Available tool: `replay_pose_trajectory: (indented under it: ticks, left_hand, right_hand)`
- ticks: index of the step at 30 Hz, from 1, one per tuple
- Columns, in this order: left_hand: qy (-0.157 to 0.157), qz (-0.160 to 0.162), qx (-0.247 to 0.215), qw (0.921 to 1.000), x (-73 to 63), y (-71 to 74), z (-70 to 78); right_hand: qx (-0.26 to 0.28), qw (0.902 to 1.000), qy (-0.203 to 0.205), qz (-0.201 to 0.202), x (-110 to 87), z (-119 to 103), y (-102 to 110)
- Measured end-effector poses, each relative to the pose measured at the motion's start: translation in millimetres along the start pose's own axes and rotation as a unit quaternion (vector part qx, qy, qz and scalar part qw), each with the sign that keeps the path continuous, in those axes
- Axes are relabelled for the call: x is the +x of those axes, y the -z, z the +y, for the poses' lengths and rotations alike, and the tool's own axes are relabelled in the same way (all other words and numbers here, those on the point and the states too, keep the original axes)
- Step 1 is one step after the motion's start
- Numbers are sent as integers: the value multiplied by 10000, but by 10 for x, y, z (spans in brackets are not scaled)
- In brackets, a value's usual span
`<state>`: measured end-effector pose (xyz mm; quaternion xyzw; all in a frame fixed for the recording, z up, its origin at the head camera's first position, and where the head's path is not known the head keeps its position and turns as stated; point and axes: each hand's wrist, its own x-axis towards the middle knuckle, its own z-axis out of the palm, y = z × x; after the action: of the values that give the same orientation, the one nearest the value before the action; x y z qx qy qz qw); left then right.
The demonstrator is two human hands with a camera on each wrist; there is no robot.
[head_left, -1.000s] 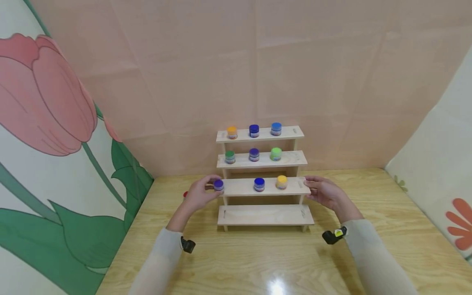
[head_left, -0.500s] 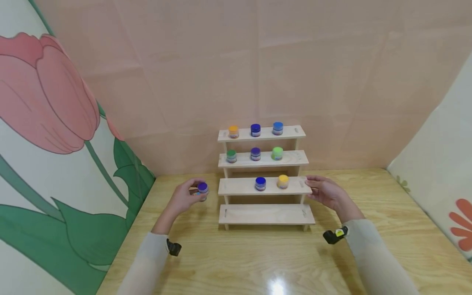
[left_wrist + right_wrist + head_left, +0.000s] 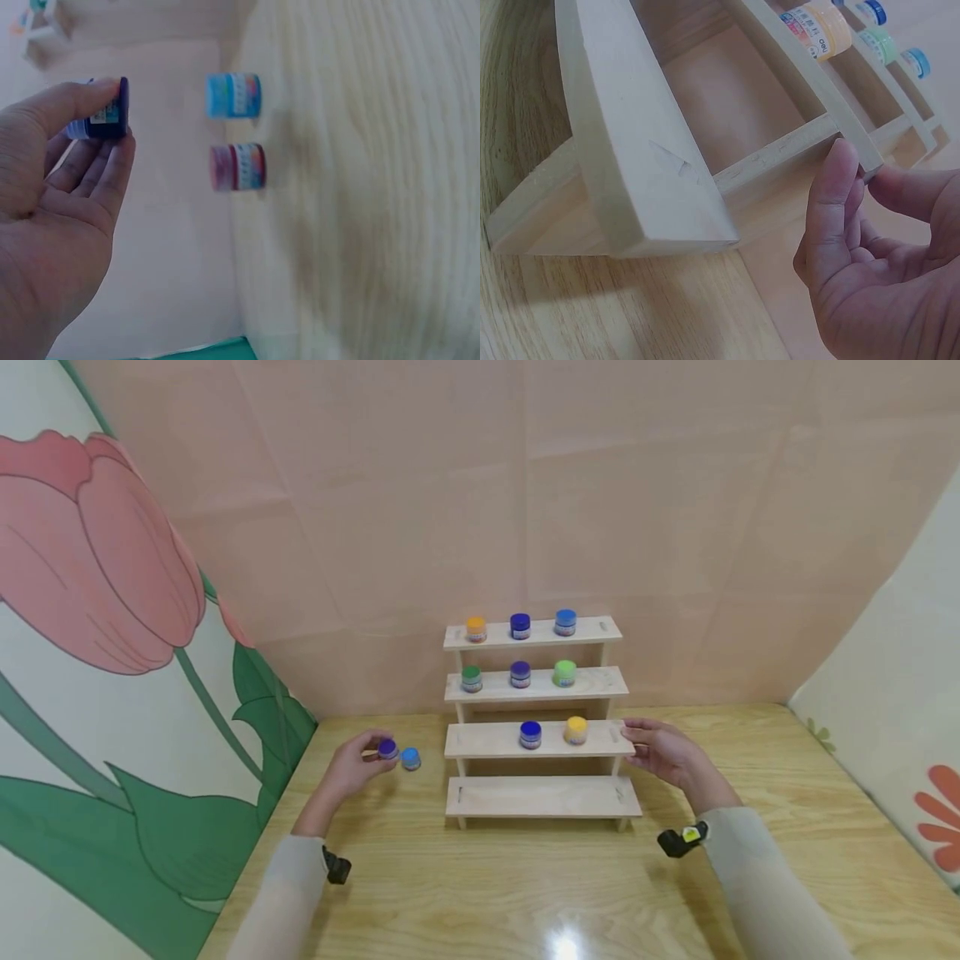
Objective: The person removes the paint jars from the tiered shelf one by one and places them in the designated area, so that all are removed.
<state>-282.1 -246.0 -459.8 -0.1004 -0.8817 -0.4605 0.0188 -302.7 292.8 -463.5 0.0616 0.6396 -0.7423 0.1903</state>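
Observation:
My left hand [image 3: 351, 770] pinches a small paint jar [image 3: 387, 748] with a dark purple-blue lid, left of a tiered wooden shelf [image 3: 543, 797]. In the left wrist view the thumb lies on one side of that jar and the fingers on the other. A light blue jar [image 3: 410, 758] stands on the table just right of this hand, and a red jar [image 3: 238, 166] stands near it, hidden in the head view. My right hand [image 3: 662, 752] grips the right end of the shelf's second step from the bottom, thumb and fingertip at its corner.
Dark blue [image 3: 530, 735] and yellow [image 3: 576, 730] jars stand on the gripped step; the two steps above hold three jars each. The shelf stands on a wood-grain table [image 3: 480, 885], before a pinkish backdrop [image 3: 390, 527]. A tulip-printed panel [image 3: 112, 568] borders the left.
My left hand has carried the purple-blue-lidded jar left, off the shelf's second step from the bottom, and out over the table. The light blue jar has come into view. My right hand stays put.

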Motion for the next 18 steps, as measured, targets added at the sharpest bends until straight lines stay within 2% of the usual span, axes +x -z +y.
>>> replay_pose_trajectory:
  ticks: [8,18]
  left_hand:
    - [318,148,73,9994,8,45,-220]
    - [620,185,410,9971,52,112,-496]
  right_hand:
    - [49,10000,9,-26,-16,-2,-14]
    - [115,9999,9,-32,-12,0,-6]
